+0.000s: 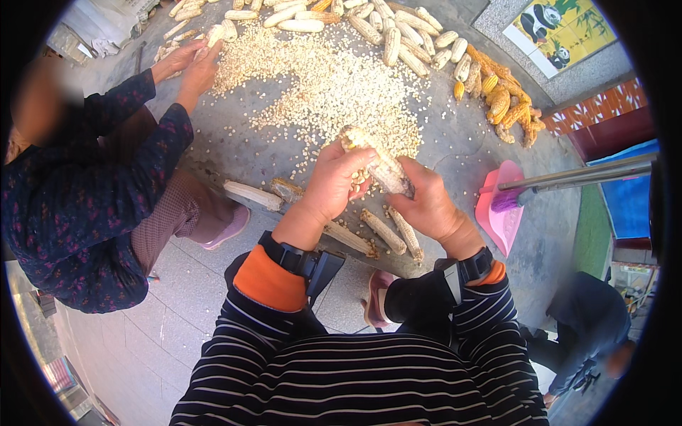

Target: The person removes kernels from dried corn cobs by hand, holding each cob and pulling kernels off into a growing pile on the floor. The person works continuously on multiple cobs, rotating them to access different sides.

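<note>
A partly stripped ear of corn (388,169) is held at a slant between my two hands. My left hand (338,175) grips its upper end, with the thumb lying across it and loose kernels under the fingers. Around the lower end my right hand (429,199) is closed, thumb below. Beyond the ear spreads a wide layer of pale corn kernels (341,90) on the grey concrete floor (453,125). Several bare cobs lie close to my wrists, among them one cob (383,231) between my forearms and another (253,195) farther left.
Whole white ears (391,45) and yellow ears (501,104) ring the kernels' far side. At right stands a pink dustpan (501,210) with a purple-bristled broom (505,201). A co-worker's hands (200,66) hold corn at left. Another person (591,319) bends at lower right.
</note>
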A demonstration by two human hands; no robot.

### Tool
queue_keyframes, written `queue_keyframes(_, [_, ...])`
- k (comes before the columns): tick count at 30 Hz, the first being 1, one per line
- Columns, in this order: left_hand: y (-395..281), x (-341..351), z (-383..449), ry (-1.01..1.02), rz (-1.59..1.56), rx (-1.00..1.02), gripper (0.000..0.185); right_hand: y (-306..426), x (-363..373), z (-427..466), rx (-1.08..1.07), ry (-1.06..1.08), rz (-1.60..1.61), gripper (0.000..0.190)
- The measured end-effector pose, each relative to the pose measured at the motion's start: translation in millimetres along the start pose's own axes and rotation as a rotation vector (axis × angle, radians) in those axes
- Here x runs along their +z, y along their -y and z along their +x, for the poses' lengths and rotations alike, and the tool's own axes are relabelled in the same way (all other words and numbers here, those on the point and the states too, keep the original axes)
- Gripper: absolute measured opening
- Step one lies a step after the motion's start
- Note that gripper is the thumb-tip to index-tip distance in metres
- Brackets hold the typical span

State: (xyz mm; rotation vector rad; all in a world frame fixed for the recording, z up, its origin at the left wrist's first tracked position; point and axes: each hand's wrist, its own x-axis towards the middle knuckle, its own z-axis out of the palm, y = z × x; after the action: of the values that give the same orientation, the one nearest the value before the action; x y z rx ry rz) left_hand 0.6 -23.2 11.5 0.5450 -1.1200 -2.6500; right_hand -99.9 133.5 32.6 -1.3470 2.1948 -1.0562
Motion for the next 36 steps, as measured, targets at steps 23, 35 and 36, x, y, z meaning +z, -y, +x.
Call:
queue_keyframes(23, [-4.7, -2.0, 1.7, -0.023, -0.019, 0.039, 0.024, 10.9, 3.6, -0.9, -0.003, -0.04, 0.099, 0.033])
queue_keyframes(35, [-1.7, 0.9, 1.7, -0.11, 0.086, 0.013, 0.024, 4.8, 11.3, 1.1, 0.015, -0.013, 0.103, 0.037])
queue_keyframes(36, [-2.6, 0.6, 2.2, -0.104, 0.019, 0.005, 0.024, 4.3, 9.6, 1.5, 0.044, 0.002, 0.121, 0.041])
